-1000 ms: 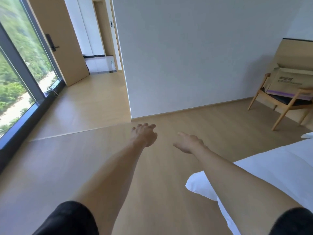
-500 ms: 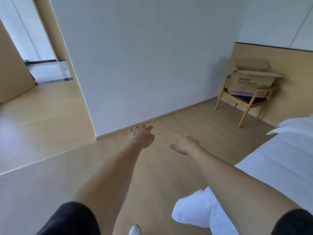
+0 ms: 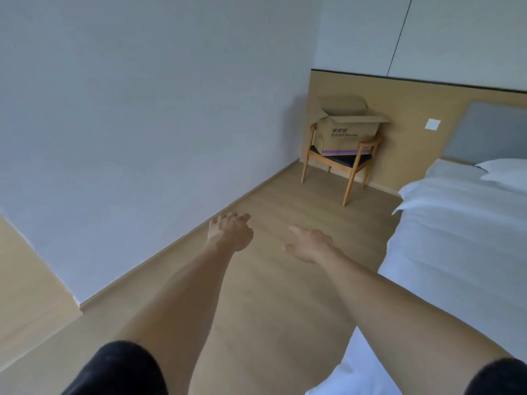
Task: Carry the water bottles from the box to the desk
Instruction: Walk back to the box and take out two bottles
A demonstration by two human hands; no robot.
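Box [image 3: 346,132]: an open brown cardboard carton with its flaps raised sits on the seat of a wooden chair [image 3: 352,172] in the far corner of the room. It lies well beyond the fingertips of both hands, ahead of them and to the right. Its contents cannot be seen from here, so no water bottles are visible.

Head view: both bare arms reach forward over a pale wooden floor [image 3: 256,295], with dark short sleeves at the bottom edge of the frame. The left hand [image 3: 231,230] hangs in the air with its fingers [image 3: 228,216] loosely curled downward, holding nothing. The right hand [image 3: 309,243] is just beside it, palm down, with fingers [image 3: 296,230] relaxed and nearly straight, thumb spread toward the left hand, also holding nothing. The two hands are apart and touch no object.

To the right of the right hand's fingers is a bed [image 3: 462,238] with white bedding and white pillows at its far end. Behind the bed and chair runs a tan wooden wall panel [image 3: 410,109] with a white switch plate [image 3: 432,124] and a grey padded headboard. To the left of the left hand's fingers a plain white wall [image 3: 142,124] meets the floor.
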